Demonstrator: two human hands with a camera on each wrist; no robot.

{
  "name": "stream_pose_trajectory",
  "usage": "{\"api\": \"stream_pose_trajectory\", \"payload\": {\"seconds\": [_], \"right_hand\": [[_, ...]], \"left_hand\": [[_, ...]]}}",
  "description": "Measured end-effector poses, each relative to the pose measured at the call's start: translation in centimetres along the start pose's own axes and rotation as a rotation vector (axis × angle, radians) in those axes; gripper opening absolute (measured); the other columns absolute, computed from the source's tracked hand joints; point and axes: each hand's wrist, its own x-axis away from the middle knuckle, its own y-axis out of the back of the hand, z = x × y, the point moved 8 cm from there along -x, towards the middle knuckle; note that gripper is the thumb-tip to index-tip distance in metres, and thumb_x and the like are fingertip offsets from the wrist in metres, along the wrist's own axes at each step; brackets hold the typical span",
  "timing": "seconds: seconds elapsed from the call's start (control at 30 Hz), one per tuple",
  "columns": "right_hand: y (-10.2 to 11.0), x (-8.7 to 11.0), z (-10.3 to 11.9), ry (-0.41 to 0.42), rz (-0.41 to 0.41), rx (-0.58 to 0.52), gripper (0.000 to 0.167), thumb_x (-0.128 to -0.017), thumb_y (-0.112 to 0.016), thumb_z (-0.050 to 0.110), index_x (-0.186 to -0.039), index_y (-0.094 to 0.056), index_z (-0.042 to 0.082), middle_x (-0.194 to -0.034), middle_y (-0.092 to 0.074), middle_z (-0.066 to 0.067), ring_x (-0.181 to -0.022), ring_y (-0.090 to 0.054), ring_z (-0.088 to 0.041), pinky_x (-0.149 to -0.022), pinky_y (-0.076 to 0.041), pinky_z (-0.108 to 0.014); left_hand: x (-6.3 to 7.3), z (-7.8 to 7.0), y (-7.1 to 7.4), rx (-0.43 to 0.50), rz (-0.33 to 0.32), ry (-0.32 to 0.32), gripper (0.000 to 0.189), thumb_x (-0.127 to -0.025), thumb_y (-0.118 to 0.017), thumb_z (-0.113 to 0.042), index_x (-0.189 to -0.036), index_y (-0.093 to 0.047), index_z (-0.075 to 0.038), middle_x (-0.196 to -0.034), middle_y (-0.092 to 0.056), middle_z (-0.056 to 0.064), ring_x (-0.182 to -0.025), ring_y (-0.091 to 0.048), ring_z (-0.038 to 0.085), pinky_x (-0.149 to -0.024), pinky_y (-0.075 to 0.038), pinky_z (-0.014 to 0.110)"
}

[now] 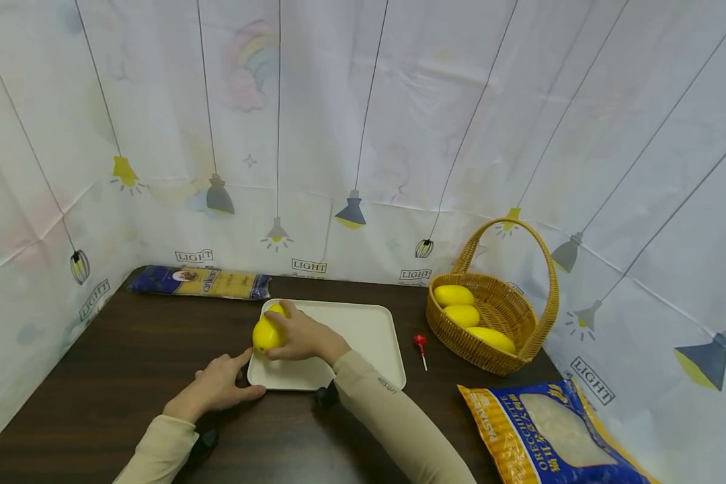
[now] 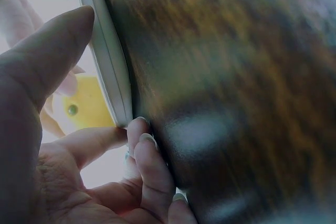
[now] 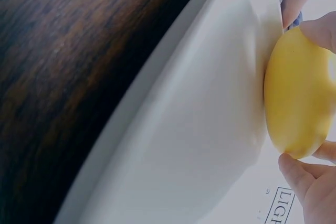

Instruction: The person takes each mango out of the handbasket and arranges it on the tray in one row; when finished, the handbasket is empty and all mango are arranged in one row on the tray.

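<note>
In the head view, my right hand (image 1: 305,335) grips a yellow mango (image 1: 267,334) over the left end of a white rectangular tray (image 1: 353,336). Its thumb and fingertips press opposite ends of the mango (image 3: 299,95) in the right wrist view. My left hand (image 1: 216,384) spans the tray's near-left corner, forefinger at the left rim and thumb by the front edge. The left wrist view has the extended thumb (image 2: 63,40) against the tray rim (image 2: 107,56), while the lower fingers bend beside the corner on the table.
Right of the tray lies a red lollipop (image 1: 420,341). A wicker basket (image 1: 460,341) with a tall handle holds three yellow mangoes (image 1: 454,296). An orecchiette bag (image 1: 544,430) lies front right, a long pasta packet (image 1: 202,282) back left. A printed curtain (image 1: 339,134) hangs behind the dark table (image 1: 115,363).
</note>
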Motion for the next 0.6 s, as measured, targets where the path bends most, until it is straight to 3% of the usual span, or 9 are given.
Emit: {"api": "stream_pose_trajectory", "payload": {"seconds": [0.17,0.43,0.6], "right_hand": [[0.07,0.03,-0.14,-0.012,0.014,-0.006,0.081,-0.09,-0.068,0.049,-0.157,-0.032,0.023,-0.164,-0.021,-0.018,-0.142,-0.046,-0.032,-0.111,-0.045,-0.042],[0.21,0.36,0.06,-0.024,0.04,-0.002,0.081,-0.089,-0.067,0.05,-0.157,-0.031,0.024,-0.165,-0.017,-0.019,-0.144,-0.043,-0.032,-0.111,-0.045,-0.043],[0.39,0.7,-0.21,-0.039,0.032,0.0,0.081,-0.088,-0.069,0.05,-0.155,-0.031,0.025,-0.166,-0.017,-0.018,-0.145,-0.042,-0.032,-0.112,-0.045,-0.044]], "left_hand": [[-0.08,-0.1,0.1,-0.004,-0.012,-0.011,0.095,-0.084,-0.073,-0.057,-0.156,-0.036,-0.006,-0.121,-0.063,0.024,-0.113,-0.058,0.043,-0.081,-0.043,0.073],[-0.1,-0.05,-0.04,0.003,-0.006,-0.013,0.095,-0.085,-0.072,-0.057,-0.157,-0.035,-0.007,-0.13,-0.06,0.03,-0.121,-0.054,0.051,-0.086,-0.039,0.079],[-0.13,-0.02,0.05,0.0,-0.006,-0.008,0.095,-0.084,-0.073,-0.057,-0.156,-0.035,-0.008,-0.118,-0.065,0.022,-0.116,-0.057,0.046,-0.085,-0.04,0.077]]}}
